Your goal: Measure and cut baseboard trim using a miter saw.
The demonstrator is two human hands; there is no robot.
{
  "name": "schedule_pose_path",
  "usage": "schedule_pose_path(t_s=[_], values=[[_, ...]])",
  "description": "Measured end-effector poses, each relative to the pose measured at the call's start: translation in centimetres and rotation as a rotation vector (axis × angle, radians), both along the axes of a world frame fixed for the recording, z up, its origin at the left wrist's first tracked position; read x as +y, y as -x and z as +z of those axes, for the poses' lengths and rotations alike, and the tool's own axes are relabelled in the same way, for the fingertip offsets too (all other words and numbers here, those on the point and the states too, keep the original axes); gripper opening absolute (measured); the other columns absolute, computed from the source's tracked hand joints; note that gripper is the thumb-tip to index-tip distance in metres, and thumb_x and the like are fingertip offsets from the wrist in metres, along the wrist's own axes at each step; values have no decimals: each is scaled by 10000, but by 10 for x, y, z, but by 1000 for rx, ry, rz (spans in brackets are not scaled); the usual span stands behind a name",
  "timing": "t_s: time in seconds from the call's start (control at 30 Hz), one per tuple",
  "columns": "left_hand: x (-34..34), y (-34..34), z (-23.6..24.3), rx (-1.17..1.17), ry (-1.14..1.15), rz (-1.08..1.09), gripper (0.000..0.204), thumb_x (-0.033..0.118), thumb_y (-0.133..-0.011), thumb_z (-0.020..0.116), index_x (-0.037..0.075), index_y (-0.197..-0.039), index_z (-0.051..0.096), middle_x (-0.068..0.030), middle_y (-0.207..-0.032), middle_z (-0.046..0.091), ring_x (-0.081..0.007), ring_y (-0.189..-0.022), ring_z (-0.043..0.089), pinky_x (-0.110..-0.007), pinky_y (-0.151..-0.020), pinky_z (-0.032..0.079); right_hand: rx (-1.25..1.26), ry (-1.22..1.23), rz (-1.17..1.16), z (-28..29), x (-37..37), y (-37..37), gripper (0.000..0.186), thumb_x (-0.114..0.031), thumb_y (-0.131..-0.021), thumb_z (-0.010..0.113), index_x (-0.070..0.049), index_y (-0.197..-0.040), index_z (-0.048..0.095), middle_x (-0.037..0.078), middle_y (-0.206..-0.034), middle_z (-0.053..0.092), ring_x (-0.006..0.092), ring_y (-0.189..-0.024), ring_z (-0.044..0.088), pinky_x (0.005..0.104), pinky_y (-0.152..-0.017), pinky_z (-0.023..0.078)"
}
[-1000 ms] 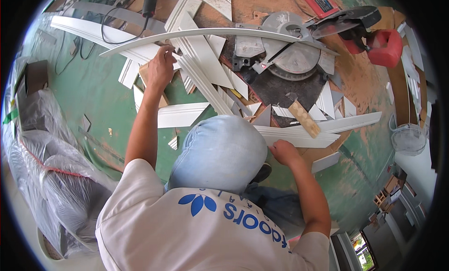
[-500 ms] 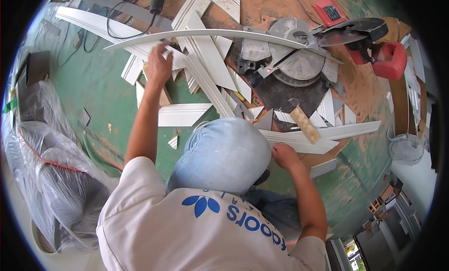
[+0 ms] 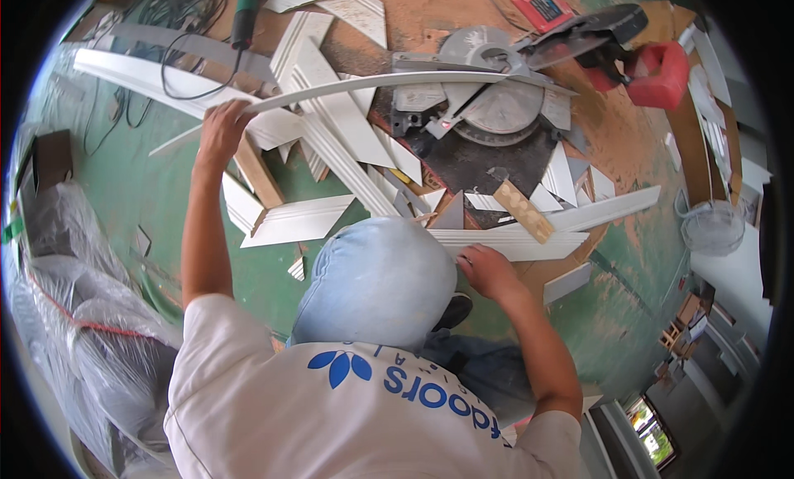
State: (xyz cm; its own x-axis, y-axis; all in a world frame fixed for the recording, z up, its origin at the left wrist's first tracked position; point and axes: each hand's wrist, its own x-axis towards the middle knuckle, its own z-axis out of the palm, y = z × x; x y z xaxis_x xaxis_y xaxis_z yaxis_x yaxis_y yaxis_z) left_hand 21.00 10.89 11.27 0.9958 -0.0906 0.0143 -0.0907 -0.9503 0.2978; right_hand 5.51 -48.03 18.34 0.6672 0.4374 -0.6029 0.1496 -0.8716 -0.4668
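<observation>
A long, thin white trim strip [image 3: 356,83] runs across the saw base, its left end reaching past my left hand [image 3: 222,133]. That hand is closed around the strip near its left end. My right hand [image 3: 488,271] rests just in front of a wide white moulding piece [image 3: 513,245], right of my knee. Its fingers are curled; whatever they may hold is hidden. The miter saw [image 3: 500,95] lies beneath the strip's right part, its blade head [image 3: 591,37] swung to the right. Several white moulding offcuts [image 3: 331,107] are piled left of the saw.
A green-handled tool [image 3: 245,16] with a black cord is at the top left. Plastic-wrapped goods [image 3: 99,314] stand along the left. A red case [image 3: 542,8] sits behind the saw, and a round wire-like basket [image 3: 713,228] is far right. Sawdust covers the green floor [image 3: 248,281].
My left hand has moved left along the strip and closed on it near its end. My right hand stays by the moulding. The whole view has shifted slightly.
</observation>
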Motion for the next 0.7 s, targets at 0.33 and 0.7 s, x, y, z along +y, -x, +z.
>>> schedule_pose_path(t_s=[0.33, 0.7], values=[[-84, 60, 64, 284, 66, -176, 370, 402, -890, 747, 83, -1071, 699, -126, -1024, 724, -367, -983, 684, -472, -891, 538, -515, -483, -59, 55, 61, -23, 334, -14, -813, 763, -30, -1135, 675, 172, -1182, 669, 376, -1106, 646, 455, -941, 529], [-286, 19, 80, 395, 91, -856, 492, 553, -907, 673, 105, -1107, 710, -79, -1039, 756, -304, -989, 733, -435, -849, 566, -122, -114, -269, 37, 51, -39, 717, -252, -850, 815, -31, -1453, 495, 217, -1398, 574, 417, -1256, 569, 460, -1065, 466]])
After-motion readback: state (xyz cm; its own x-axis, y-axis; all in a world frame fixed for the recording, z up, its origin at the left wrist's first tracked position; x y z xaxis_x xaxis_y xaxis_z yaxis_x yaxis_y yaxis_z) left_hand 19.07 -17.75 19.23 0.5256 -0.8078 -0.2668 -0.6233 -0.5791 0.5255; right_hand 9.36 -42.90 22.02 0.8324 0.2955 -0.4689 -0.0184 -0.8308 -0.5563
